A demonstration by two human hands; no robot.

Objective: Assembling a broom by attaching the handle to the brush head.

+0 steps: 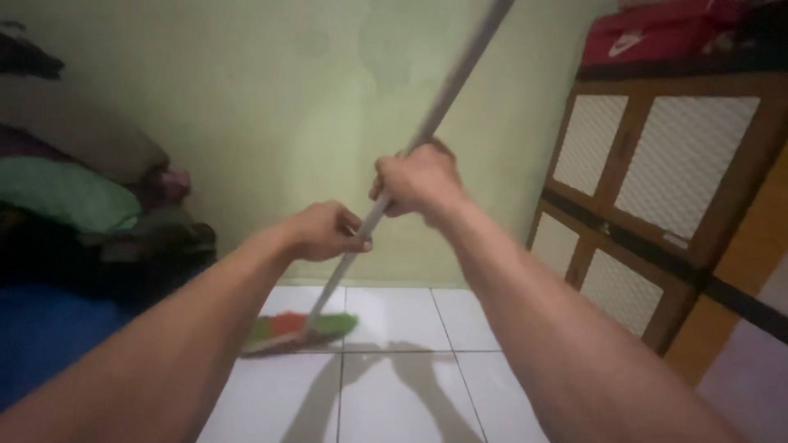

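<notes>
box: red cardboard box [657,37], top right corner, on top of the brown cabinet [657,197]
shape: long, flat, rectangular; lid on; right end cut off by the frame edge
colours: red all over, one white logo mark on the side facing the camera
neighbour: dark item just right of it, too dim to identify
label: small pale tag [675,239] on the cabinet's dark middle rail, below the upper right door; too small to read
screens: none
signs: none
</notes>
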